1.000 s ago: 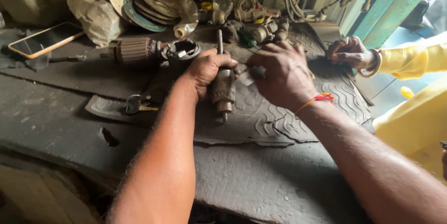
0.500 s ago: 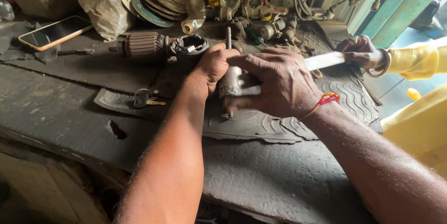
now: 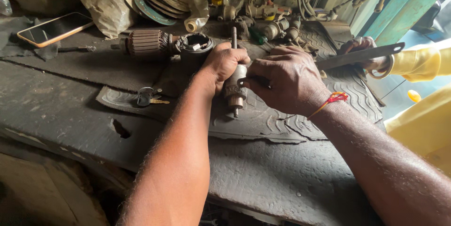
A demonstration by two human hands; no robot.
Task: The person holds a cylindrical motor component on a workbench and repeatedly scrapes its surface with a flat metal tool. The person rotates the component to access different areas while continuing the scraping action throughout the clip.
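1. Armature (image 3: 235, 85) of a small motor stands upright in the middle of the frame, its lower shaft tip resting on the ribbed rubber mat (image 3: 282, 122). On the left, a phone (image 3: 52, 29) lies in the upper left of the frame, and keys (image 3: 148, 97) lie on the mat's left edge. I think a slip of the part could knock the keys off the bench (image 3: 56, 113).
2. Left hand (image 3: 225, 61) wraps its fingers closed around the upper body of the armature. If this grip loosens, the shaft may skid on the mat and the part may tip.
3. Right hand (image 3: 286, 80) has its fingers closed on a thin dark tool (image 3: 245, 81) whose tip touches the armature's side. The tool is mostly hidden, so I cannot tell its kind. Too much push could make the tip slide off toward the left thumb.
4. On the right, another person's hand (image 3: 364, 50) in a yellow sleeve holds a long flat metal blade (image 3: 359, 57) just beside the right hand. A sudden move by either one could bring it against the knuckles.
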